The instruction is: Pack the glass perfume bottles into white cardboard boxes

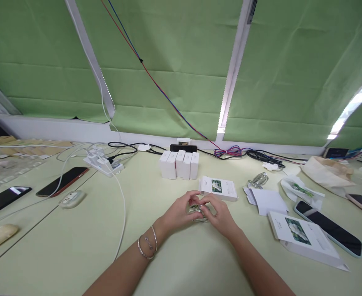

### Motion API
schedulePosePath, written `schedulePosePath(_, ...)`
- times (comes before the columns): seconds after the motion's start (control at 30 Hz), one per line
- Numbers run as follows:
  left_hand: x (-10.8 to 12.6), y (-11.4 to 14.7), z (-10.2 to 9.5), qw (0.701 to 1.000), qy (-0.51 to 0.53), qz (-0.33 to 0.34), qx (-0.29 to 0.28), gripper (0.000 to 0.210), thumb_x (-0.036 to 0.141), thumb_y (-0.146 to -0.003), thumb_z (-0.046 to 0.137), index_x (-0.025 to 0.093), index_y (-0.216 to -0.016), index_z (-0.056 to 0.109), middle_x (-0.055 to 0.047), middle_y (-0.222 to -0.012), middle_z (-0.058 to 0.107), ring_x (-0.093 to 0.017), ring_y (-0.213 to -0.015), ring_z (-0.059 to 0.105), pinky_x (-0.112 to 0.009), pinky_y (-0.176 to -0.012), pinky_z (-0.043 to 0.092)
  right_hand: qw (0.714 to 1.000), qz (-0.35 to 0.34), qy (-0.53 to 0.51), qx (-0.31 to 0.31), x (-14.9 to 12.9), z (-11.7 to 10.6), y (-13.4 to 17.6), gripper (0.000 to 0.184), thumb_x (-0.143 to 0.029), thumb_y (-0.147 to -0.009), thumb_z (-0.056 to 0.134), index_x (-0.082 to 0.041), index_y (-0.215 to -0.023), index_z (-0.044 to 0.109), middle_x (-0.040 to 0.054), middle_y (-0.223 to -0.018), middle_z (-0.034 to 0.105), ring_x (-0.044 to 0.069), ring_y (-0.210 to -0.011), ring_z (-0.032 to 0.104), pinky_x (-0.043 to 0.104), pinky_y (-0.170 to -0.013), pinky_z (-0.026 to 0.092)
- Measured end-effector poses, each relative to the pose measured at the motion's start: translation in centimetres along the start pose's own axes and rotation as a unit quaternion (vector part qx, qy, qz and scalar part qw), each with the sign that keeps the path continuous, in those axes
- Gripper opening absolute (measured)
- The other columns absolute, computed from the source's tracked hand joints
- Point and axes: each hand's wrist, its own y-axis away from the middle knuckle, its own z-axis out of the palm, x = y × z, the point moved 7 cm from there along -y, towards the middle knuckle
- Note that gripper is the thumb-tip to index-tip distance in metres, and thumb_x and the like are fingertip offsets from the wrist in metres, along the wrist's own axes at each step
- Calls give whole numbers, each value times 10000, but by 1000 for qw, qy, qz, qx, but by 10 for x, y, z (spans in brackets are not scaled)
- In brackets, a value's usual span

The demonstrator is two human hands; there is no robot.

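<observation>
Both hands meet above the middle of the table, closed around a small shiny, see-through object (201,214); the fingers cover much of it, so its kind is unclear. My left hand (181,210) grips its left side with thumb and fingers. On the other side, my right hand (219,213) pinches near its top, fingertips close to those of the left. Just behind the hands lies a flat white box (228,189) with a flower picture. A similar shiny clear item (258,180) rests to the right, beside a folded white card (267,200).
Several small white boxes (179,165) stand in a row at the back. At right lie an opened white box (304,238), a phone (332,230) and a clear bag (302,191). A power strip (103,165), a dark phone (62,181) and loose cables occupy the left.
</observation>
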Motion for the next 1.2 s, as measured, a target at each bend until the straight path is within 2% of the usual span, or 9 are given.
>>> schedulePosePath(0.33, 2, 2, 1, 1000, 6, -7, -13, 566, 276, -718, 672, 236, -1231, 438, -35, -990, 608, -192, -965, 564, -351, -858, 478, 1000, -2, 6, 23, -1, -5, 2, 207, -237, -854, 504, -235, -1055, 554, 50, -923, 670, 185, -822, 625, 316, -719, 514)
schedulePosePath(0.57, -2, 1, -2, 999, -17, 28, -11, 530, 386, -752, 649, 216, -1219, 467, -52, -1008, 615, -192, -938, 567, -330, -843, 470, 1000, -1, 26, 17, 2, -5, 1, 123, -237, -859, 501, -227, -940, 593, 49, -865, 669, 195, -828, 621, 321, -717, 507)
schedulePosePath(0.67, -7, -1, -16, 997, -19, 47, 56, 396, 433, -884, 435, 181, -1186, 478, -76, -1012, 618, -186, -937, 574, -332, -860, 454, 999, 2, 32, 33, 4, -7, 3, 95, -258, -856, 512, -220, -908, 582, 48, -834, 655, 190, -803, 620, 316, -706, 505)
schedulePosePath(0.77, -18, -3, -29, 991, -57, 10, 121, 351, 364, -928, 338, 175, -1191, 473, -95, -1109, 592, -195, -1033, 548, -351, -903, 434, 999, 14, 29, 34, 7, -9, 3, 101, -280, -857, 519, -217, -908, 579, 48, -844, 648, 184, -806, 618, 314, -722, 504)
schedulePosePath(0.87, -19, -8, -20, 990, -131, 33, 50, 308, 285, -884, 445, 215, -1176, 515, -72, -1187, 574, -220, -1138, 483, -383, -969, 389, 998, 25, 23, 46, 9, -13, 4, 136, -286, -870, 497, -207, -948, 575, 55, -867, 645, 178, -813, 619, 306, -725, 503)
schedulePosePath(0.97, -22, -9, -9, 985, -166, 29, -21, 304, 221, -838, 504, 222, -1138, 548, -61, -1072, 630, -235, -1050, 531, -401, -927, 410, 996, 31, 22, 78, 11, -19, 4, 173, -282, -888, 456, -199, -981, 575, 59, -861, 645, 174, -808, 621, 298, -713, 502)
schedulePosePath(1.03, -26, -9, -14, 991, -134, -14, 7, 340, 229, -847, 492, 208, -1186, 490, -67, -1014, 640, -224, -958, 576, -396, -864, 444, 994, 32, 24, 102, 11, -23, 4, 179, -282, -893, 440, -196, -965, 579, 56, -845, 646, 172, -798, 623, 298, -709, 502)
schedulePosePath(1.1, -23, -7, -23, 994, -63, -30, 82, 343, 283, -861, 491, 195, -1187, 429, -72, -1011, 638, -206, -915, 598, -379, -831, 464, 991, 37, 28, 122, 11, -28, 4, 175, -283, -893, 435, -193, -931, 581, 52, -829, 648, 172, -786, 624, 299, -706, 501)
schedulePosePath(1.2, -6, 0, -29, 984, 30, 36, 173, 278, 335, -849, 532, 197, -1067, 429, -74, -1035, 630, -177, -892, 610, -349, -823, 479, 989, 43, 36, 139, 11, -31, 4, 169, -277, -893, 432, -195, -906, 579, 45, -813, 648, 173, -776, 624, 298, -697, 498)
